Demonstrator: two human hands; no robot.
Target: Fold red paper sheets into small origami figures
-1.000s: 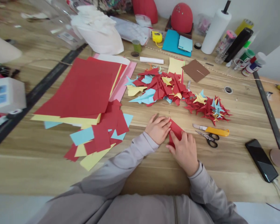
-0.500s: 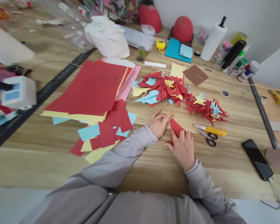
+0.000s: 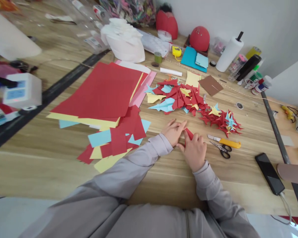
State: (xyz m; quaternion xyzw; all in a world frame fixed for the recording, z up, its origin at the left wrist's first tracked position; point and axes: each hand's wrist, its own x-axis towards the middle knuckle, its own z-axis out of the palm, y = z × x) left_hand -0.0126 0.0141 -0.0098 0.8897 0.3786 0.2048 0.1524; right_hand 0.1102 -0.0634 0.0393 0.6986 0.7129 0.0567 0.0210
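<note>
A small piece of folded red paper point(image 3: 189, 133) lies on the table between my hands, mostly covered by them. The fingertips of my left hand point(image 3: 173, 132) are closed on its far tip. Over its near part, my right hand point(image 3: 195, 151) presses with the index finger extended and the thumb at the side. Just beyond my hands is a pile of folded paper planes point(image 3: 180, 96) in red, blue and yellow. A heap of small folded paper stars or planes point(image 3: 222, 119) adjoins it on the right.
Left of my hands lie large red sheets point(image 3: 101, 89) and loose cut paper pieces point(image 3: 118, 140). A yellow utility knife point(image 3: 229, 142) and scissors point(image 3: 223, 150) rest to the right, with a phone point(image 3: 269, 173) farther right. Bottles, a tape measure point(image 3: 176, 51) and a brown paper square point(image 3: 210, 85) stand or lie behind.
Less of the red paper shows now: it looks narrower, and my right hand has come closer to my left. The whole view has shifted slightly.
</note>
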